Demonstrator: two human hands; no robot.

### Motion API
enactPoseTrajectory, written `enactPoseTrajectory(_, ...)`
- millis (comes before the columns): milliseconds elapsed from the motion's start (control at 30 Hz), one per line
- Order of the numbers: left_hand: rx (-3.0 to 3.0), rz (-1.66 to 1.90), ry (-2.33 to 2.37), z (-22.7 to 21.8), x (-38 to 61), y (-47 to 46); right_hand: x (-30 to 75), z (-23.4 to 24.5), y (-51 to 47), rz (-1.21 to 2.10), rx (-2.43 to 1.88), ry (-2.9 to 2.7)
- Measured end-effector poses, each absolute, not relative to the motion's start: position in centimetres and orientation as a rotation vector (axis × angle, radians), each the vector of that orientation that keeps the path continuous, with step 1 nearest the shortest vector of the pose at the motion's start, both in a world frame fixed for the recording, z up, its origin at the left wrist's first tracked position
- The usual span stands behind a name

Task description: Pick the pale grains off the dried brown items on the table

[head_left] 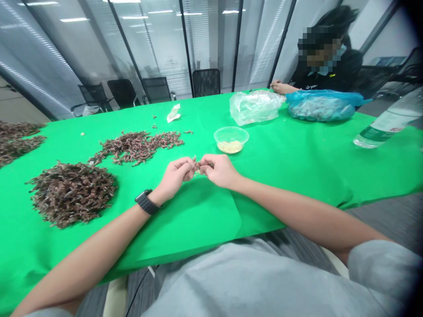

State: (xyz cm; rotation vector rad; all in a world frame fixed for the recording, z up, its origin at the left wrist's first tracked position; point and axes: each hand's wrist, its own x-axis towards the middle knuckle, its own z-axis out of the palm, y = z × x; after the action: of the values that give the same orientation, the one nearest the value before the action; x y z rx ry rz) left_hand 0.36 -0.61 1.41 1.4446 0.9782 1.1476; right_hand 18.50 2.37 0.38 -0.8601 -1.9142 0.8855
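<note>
Over the green tablecloth, my left hand [178, 176] and my right hand [220, 171] meet with fingertips pinched. Between them is a small dried brown plant piece [197, 166], which both hands grip. Pale yellowish bits [197, 172] show just under the fingertips. Behind my right hand stands a clear plastic bowl [231, 132] with a layer of pale yellow, grain-like bits [230, 146] in it. To the left lies a tall heap of dried brown pieces [74, 193], and a flatter, spread-out pile [139, 146] sits beyond it.
Farther back are a crumpled white tissue [173, 113], a clear plastic bag [254, 107] and a blue plastic bag [320, 105]. A bottle [386, 121] leans at the right. More brown pieces [20, 136] lie far left. Another person [330, 70] sits across the table.
</note>
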Motion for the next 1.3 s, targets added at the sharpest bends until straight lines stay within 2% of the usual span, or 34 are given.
enactPoseTrajectory(200,1.58,1.284,1.074,1.0,0.1,0.0,18.4,0.0,3.0,0.956,-0.887,-1.814)
enactPoseTrajectory(433,1.583,1.31,1.058,0.4,-0.3,0.8,18.2,0.2,3.2,1.602,-0.858,-1.595)
enactPoseTrajectory(533,1.545,1.345,1.083,0.5,-0.3,0.7,18.2,0.4,3.0,1.732,-0.827,-1.535)
enactPoseTrajectory(833,1.163,1.22,1.045,1.5,0.1,0.0,18.0,-0.7,3.7,1.391,-0.835,-1.674)
enactPoseTrajectory(1300,1.206,1.194,1.066,1.3,-0.1,0.2,18.4,-0.9,3.6,1.078,-0.92,-1.929)
